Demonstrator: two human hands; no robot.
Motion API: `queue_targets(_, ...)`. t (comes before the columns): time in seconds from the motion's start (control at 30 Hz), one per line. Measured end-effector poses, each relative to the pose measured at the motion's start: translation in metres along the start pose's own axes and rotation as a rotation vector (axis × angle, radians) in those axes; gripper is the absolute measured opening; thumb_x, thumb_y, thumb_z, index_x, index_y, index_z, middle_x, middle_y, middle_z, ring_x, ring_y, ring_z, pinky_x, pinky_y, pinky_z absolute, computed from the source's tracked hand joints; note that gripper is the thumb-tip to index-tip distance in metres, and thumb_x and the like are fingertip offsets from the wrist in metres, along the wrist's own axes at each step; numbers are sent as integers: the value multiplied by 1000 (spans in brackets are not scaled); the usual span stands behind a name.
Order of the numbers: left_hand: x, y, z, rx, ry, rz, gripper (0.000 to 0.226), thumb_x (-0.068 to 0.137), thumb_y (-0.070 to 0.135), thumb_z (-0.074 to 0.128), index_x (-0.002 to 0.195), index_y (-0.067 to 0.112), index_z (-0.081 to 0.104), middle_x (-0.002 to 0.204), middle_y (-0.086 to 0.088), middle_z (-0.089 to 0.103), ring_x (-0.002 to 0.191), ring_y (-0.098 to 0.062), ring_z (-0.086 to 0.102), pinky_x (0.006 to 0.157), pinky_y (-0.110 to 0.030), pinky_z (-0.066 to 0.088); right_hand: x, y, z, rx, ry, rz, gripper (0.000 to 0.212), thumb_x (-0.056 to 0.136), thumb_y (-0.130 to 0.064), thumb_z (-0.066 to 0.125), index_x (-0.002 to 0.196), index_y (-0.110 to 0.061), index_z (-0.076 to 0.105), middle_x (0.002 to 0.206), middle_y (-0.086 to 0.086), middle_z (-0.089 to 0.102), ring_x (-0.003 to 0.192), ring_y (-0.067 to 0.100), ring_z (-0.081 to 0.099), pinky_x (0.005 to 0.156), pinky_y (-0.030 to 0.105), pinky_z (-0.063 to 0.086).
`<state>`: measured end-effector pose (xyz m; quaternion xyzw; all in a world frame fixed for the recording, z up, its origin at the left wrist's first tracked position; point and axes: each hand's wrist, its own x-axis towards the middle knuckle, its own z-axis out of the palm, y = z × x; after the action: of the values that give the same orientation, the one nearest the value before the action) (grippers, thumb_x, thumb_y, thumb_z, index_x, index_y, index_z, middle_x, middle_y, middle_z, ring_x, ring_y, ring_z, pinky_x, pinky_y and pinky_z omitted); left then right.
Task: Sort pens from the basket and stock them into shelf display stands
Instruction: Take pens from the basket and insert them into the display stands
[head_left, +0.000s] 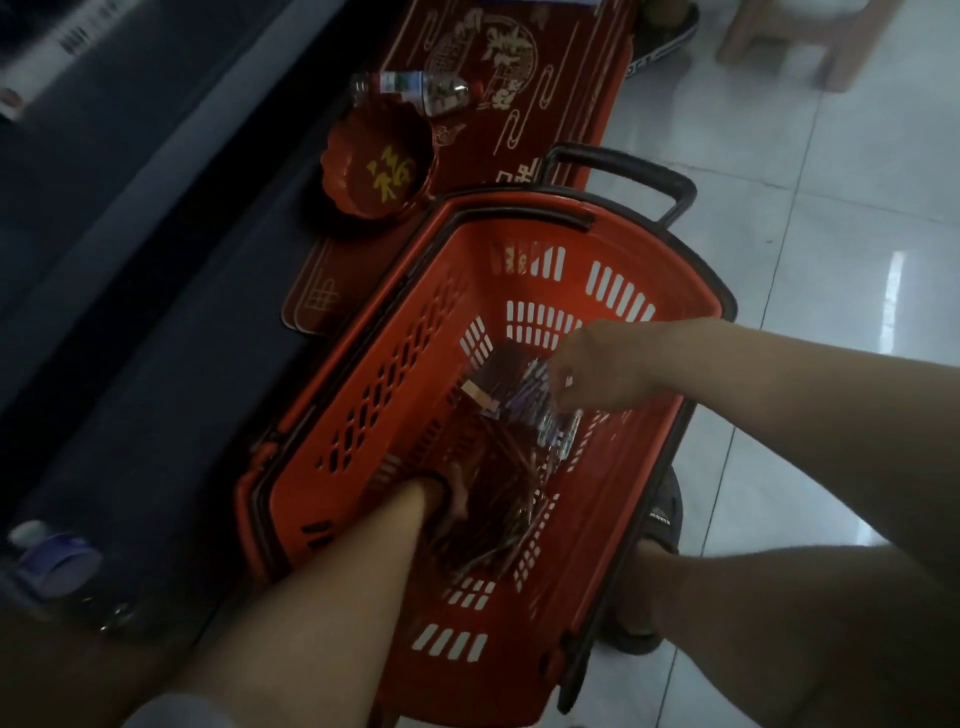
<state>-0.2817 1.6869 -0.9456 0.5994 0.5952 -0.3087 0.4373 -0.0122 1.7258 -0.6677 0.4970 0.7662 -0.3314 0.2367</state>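
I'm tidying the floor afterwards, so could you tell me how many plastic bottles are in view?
2: one clear bottle lies on the red mat beyond the basket; another bottle is at the lower left edge.

Dim, underexposed pic — glare on floor tiles (893, 291) at right, left side dark, soft blur, wide-angle bending edges.

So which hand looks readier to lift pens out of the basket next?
Probably the right hand: its fingers already pinch some pale pens above the pile. The left hand is buried low among the dark pens in the basket.
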Motion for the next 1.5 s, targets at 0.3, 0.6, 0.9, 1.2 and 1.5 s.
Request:
queue_targets(0.3, -204, 36, -96, -1154, 48, 391, 11, 97, 19, 63, 107, 15, 63, 81, -11, 69, 63, -22, 68, 50, -30, 54, 2, -54, -25, 204, 243, -68, 23, 96, -34, 65, 98, -17, 82, 95, 4, 79, 82, 15, 72, 82, 30, 59)
queue_targets(0.6, -334, -11, -159, -1369, 349, 525, 24, 100, 20, 61, 123, 24, 64, 87, -11, 65, 71, -23, 68, 65, -41, 59, -12, -156, -59, 683, 620, -184, 28, 81, -41, 82, 85, -20, 64, 77, -2, 70, 72, 17, 68, 64, 34, 52)
queue_targets(0.9, -405, -50, -179, -1425, 555, 577, 22, 100, 17, 60, 121, 19, 64, 98, -5, 75, 76, -21, 68, 65, -37, 58, -6, -247, -48, 752, 741, -413, 6, 85, -22, 77, 87, -21, 72, 82, -2, 76, 74, 10, 70, 72, 32, 57)
queue_targets(1.2, -441, -74, -194, -1473, 653, 691, 24, 103, 15, 53, 126, 15, 62, 121, -8, 73, 101, -27, 72, 69, -46, 61, -14, -264, -63, 925, 730, -485, 8, 95, -17, 70, 89, -22, 67, 78, 9, 74, 67, 29, 70, 61, 46, 59)
queue_targets(1.5, -455, -116, -197, -1454, 705, 619, 22, 99, 8, 61, 120, 2, 62, 108, -17, 75, 98, -38, 73, 84, -54, 60, -33, -266, -87, 1139, 768, -465, 5, 87, -10, 83, 89, -10, 78, 71, 11, 71, 62, 17, 65, 62, 23, 55)
